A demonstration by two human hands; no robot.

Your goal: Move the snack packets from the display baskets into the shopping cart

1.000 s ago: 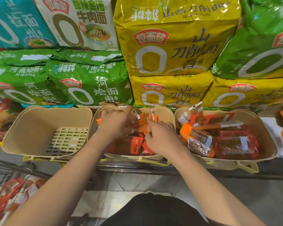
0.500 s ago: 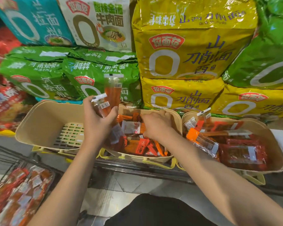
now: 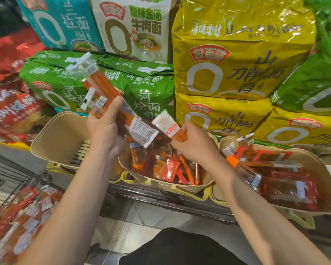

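Note:
My left hand grips a bundle of long orange snack packets, raised above the left beige basket, which shows only its slotted floor. My right hand pinches one small red and white snack packet over the middle basket, where several orange and red packets lie. The right basket holds several larger red packets. The wire shopping cart sits at the lower left with several packets inside.
Large noodle multipacks are stacked behind the baskets: green, yellow, teal and white. Red bags lie at the left. A dark metal shelf rail runs under the baskets, with grey floor below.
My left hand has risen higher with its bundle of long packets. My right hand has come up out of the middle basket holding one small packet.

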